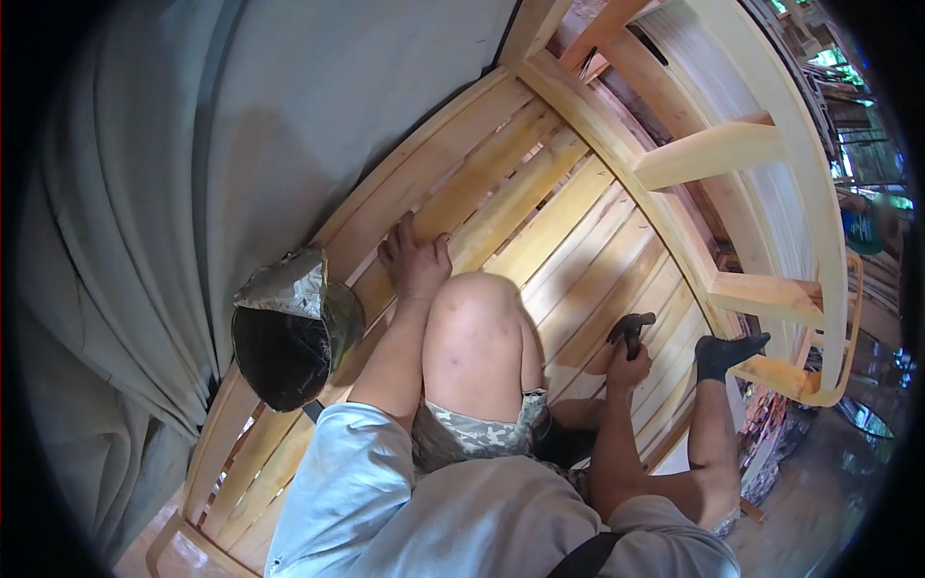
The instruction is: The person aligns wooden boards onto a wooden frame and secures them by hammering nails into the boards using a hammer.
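My right hand (628, 368) grips a hammer (633, 329), its dark head raised above the pale wooden slats (578, 275). On the left, my left hand (416, 265) lies against the slats with its fingers apart. I see no object in that hand, though its palm side is hidden. A cut-open metal can (332, 323) stands near my left forearm. Its mouth faces me and the inside is dark, so I cannot make out what it holds.
My bent knee (472, 328) rises between the hands. A grey curtain (318, 106) hangs along the left. The wooden frame (597, 120) and its crosspieces (713, 154) border the slats at right. My foot in a black sock (725, 356) rests beside them. Another person (860, 226) appears at far right.
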Action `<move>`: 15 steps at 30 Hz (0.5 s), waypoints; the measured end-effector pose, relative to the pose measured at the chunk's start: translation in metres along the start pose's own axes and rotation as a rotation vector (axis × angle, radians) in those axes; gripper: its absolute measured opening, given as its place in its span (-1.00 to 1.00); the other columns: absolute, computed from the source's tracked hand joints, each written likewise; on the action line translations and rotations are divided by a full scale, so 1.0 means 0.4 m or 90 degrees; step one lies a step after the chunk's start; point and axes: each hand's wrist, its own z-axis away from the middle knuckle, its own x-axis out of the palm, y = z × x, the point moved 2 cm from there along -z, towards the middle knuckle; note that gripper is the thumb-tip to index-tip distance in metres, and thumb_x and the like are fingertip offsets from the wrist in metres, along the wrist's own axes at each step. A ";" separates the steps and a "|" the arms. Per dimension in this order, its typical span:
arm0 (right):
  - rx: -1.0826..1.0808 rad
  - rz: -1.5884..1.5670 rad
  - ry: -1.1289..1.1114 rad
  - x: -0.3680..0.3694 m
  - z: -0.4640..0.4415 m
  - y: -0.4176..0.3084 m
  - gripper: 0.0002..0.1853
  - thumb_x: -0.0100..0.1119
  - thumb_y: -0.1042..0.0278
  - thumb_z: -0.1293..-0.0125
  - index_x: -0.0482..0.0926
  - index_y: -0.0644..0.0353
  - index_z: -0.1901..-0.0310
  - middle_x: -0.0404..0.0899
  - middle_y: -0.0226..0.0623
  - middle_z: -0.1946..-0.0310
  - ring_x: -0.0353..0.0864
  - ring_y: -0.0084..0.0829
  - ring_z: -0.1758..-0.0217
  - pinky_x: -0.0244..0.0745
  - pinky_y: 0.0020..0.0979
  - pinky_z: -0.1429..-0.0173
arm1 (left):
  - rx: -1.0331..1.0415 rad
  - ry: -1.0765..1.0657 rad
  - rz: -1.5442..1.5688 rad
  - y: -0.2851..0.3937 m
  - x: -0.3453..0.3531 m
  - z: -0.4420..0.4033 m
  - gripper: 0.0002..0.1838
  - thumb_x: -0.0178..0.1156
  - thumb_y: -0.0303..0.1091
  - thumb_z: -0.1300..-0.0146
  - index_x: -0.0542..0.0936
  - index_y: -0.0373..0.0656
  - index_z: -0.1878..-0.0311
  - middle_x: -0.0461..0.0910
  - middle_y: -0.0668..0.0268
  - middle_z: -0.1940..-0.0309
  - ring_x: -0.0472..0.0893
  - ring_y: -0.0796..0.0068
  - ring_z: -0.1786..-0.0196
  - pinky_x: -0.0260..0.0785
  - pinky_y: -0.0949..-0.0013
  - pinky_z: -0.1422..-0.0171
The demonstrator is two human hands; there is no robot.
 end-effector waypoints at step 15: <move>0.024 0.025 -0.008 -0.005 0.000 -0.009 -0.51 0.47 0.04 -0.22 0.67 0.20 -0.07 0.62 0.01 0.04 0.62 0.06 -0.06 0.51 0.01 -0.21 | 0.009 -0.045 0.046 -0.005 0.000 0.000 -0.52 0.22 0.04 -0.37 0.77 -0.26 0.27 0.30 0.11 -0.47 0.29 -0.10 -0.45 0.08 -0.36 -0.47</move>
